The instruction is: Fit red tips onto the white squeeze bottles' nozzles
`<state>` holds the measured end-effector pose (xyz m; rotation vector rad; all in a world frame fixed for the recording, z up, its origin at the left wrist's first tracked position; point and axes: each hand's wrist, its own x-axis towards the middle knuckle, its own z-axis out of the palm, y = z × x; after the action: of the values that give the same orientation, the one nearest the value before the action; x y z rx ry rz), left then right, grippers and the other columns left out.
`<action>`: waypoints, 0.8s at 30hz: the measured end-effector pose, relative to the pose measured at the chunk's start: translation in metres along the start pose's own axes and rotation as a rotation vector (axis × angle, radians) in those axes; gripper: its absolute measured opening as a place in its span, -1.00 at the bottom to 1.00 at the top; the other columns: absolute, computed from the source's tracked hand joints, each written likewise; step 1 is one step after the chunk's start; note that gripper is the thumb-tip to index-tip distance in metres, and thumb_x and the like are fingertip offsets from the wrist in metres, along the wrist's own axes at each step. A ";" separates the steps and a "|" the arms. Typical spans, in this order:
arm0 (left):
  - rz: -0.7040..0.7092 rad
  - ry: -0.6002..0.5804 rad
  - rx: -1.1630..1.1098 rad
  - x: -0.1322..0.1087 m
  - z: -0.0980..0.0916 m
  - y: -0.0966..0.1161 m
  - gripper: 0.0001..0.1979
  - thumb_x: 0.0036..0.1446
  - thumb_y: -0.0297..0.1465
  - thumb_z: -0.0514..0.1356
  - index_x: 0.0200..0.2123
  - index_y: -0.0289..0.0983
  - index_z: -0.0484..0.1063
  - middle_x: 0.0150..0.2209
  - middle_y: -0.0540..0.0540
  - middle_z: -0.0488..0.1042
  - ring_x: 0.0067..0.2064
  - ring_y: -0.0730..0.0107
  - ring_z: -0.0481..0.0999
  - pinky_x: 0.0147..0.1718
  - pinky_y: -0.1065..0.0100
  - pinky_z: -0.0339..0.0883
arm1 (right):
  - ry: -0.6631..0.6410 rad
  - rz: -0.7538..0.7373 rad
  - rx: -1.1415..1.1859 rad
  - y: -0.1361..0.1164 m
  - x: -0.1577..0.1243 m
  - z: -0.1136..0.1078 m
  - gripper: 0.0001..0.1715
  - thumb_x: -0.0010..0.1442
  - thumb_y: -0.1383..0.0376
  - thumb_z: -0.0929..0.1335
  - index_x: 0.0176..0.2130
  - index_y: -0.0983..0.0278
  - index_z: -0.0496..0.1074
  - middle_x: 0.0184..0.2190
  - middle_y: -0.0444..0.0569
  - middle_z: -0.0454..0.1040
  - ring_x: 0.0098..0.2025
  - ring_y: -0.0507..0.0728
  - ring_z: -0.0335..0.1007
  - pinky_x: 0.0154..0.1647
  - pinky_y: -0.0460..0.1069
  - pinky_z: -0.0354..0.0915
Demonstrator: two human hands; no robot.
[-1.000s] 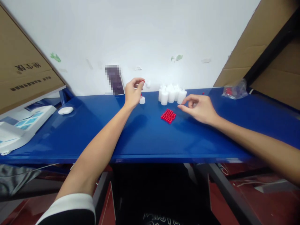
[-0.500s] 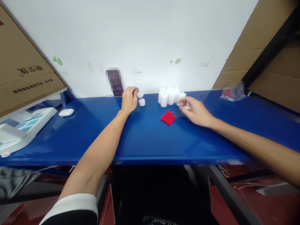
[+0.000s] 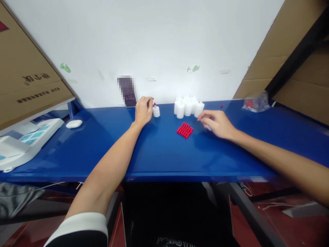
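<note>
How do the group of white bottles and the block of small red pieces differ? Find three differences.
Colour: the white bottles are white, while the red pieces are bright red.
Size: each of the white bottles is clearly bigger than any of the red pieces.
Place: the white bottles stand nearer the wall; the red pieces sit closer to the person.
Shared: both groups rest on the blue table.
</note>
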<state>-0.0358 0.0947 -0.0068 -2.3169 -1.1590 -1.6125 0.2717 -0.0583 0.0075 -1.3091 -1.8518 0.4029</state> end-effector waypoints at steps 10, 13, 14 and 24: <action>0.307 -0.107 -0.148 -0.011 0.014 0.069 -0.74 0.42 -0.44 0.08 0.00 -0.24 0.56 -0.05 -0.17 0.59 -0.06 0.32 0.59 -0.05 0.26 0.48 | 0.046 -0.005 0.109 -0.002 -0.003 0.000 -0.81 0.06 0.24 0.29 -0.51 0.21 0.45 -0.67 -0.11 0.41 -0.60 0.11 0.29 -0.47 0.04 0.20; 0.453 -0.165 -0.229 -0.020 0.021 0.094 -0.72 0.43 -0.49 0.05 0.03 -0.25 0.54 -0.03 -0.18 0.61 -0.02 0.34 0.62 -0.04 0.27 0.51 | 0.054 -0.018 0.085 -0.004 -0.002 0.000 -0.81 0.04 0.24 0.31 -0.41 0.23 0.52 -0.62 -0.13 0.42 -0.58 0.10 0.29 -0.45 0.03 0.20; 0.486 -0.174 -0.259 -0.022 0.022 0.101 -0.72 0.43 -0.50 0.05 0.03 -0.26 0.53 -0.03 -0.18 0.62 -0.03 0.35 0.62 -0.04 0.27 0.52 | 0.067 -0.025 0.069 -0.005 -0.001 0.001 -0.79 0.03 0.23 0.32 -0.37 0.24 0.54 -0.60 -0.13 0.43 -0.56 0.10 0.28 -0.43 0.03 0.20; 0.571 -0.224 -0.285 -0.033 0.021 0.125 -0.80 0.45 -0.41 0.14 0.02 -0.27 0.54 -0.09 -0.16 0.69 -0.10 0.36 0.69 -0.11 0.29 0.58 | 0.045 0.094 0.350 0.005 0.009 -0.002 -0.83 -0.02 0.24 0.34 -0.59 0.21 0.40 -0.55 0.00 0.52 -0.49 0.14 0.32 -0.47 0.03 0.18</action>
<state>0.0528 -0.0011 -0.0020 -2.7114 -0.2342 -1.3918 0.2756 -0.0487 0.0096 -1.1555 -1.5986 0.7068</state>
